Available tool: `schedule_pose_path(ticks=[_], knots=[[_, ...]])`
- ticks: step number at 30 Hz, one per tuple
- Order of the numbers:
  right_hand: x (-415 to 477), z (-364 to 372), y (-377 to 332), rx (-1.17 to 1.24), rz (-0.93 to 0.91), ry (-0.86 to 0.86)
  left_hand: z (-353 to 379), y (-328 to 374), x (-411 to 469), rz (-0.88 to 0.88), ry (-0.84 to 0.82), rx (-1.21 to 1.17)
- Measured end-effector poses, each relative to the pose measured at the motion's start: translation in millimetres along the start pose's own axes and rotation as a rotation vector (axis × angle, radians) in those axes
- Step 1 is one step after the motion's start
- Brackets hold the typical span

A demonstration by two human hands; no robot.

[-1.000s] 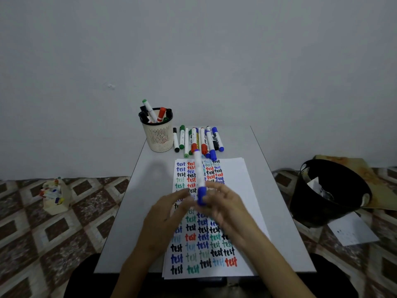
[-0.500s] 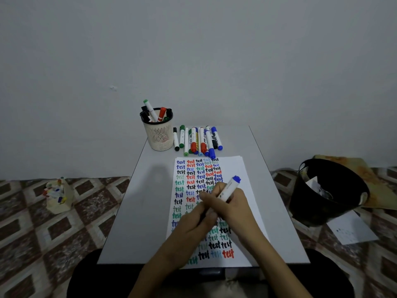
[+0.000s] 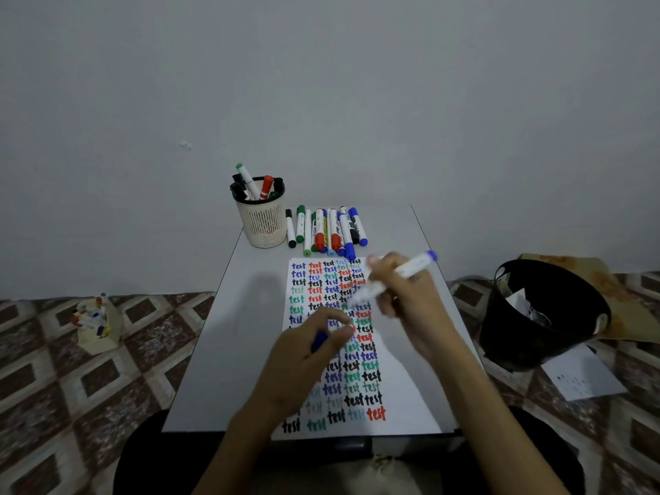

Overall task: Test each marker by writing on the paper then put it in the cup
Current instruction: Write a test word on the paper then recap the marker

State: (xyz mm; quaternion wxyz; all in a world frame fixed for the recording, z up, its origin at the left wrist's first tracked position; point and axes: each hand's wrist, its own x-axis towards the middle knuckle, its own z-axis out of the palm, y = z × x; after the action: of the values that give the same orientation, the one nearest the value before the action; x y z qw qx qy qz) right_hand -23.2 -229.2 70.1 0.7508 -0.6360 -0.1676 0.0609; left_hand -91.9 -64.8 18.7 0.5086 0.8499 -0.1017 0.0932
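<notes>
- Holding the marker (image 3: 393, 276) in the right hand (image 3: 403, 298), fingers closed round its middle; barrel blurred, so the grip detail is soft.
- Long axis runs near-left to far-right: blue butt end up at far right, uncapped tip down at near left, over the paper (image 3: 400, 394) in the far part of the written block. Whether the tip touches the sheet, cannot tell.
- Left hand (image 3: 310, 348) sits near and left of the right, curled shut on a small blue piece, judged to be the cap (image 3: 319, 341).
- Cup (image 3: 262, 217) stands far left on the table (image 3: 214, 351), well apart from both hands; row of untested markers (image 3: 326, 232) just right of it.
- Key relation for the coming move: paper lies directly under the tip; right hand is the one placed to write, and bare paper is on the right side.
- Versus half a second ago: hands were together over the sheet; now they are apart, cap in the left, and the marker has swung further to the far right.
- Judgement: uncapping done, test stroke next.
</notes>
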Motion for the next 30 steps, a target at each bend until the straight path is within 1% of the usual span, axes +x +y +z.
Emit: schedule_pose_path(ticks=[2, 4, 6, 8, 11, 16, 18, 22, 26, 28, 30], knots=[[19, -21, 0, 0.130, -0.022, 0.137, -17, -19, 5, 0.012, 0.032, 0.243], [39, -42, 5, 0.223, -0.015, 0.240, -29, -40, 10, 0.040, -0.033, 0.458], [58, -56, 14, 0.223, -0.006, 0.289, -32, -58, 11, 0.049, -0.113, 0.579], [74, -63, 23, 0.230, 0.009, 0.300, -31, -68, 7, 0.046, -0.127, 0.619], [95, -65, 36, 0.191, 0.040, 0.300, -28, -75, 2, 0.040, -0.116, 0.624], [127, -51, 54, -0.139, 0.094, 0.280, -28, -73, 3, 0.051, -0.090, 0.549], [138, -47, 62, -0.206, 0.087, 0.268, -29, -73, 3, 0.036, -0.087, 0.508], [149, -43, 73, -0.147, 0.075, 0.287, -30, -76, 4, -0.012, -0.089, 0.441], [150, -47, 78, -0.019, 0.093, 0.211, -29, -79, 4, -0.010, -0.087, 0.410], [152, -48, 79, -0.014, 0.085, 0.240, -29, -79, 4, -0.008, -0.085, 0.408], [156, -48, 81, -0.063, 0.063, 0.301, -30, -78, 4, -0.007, -0.086, 0.412]])
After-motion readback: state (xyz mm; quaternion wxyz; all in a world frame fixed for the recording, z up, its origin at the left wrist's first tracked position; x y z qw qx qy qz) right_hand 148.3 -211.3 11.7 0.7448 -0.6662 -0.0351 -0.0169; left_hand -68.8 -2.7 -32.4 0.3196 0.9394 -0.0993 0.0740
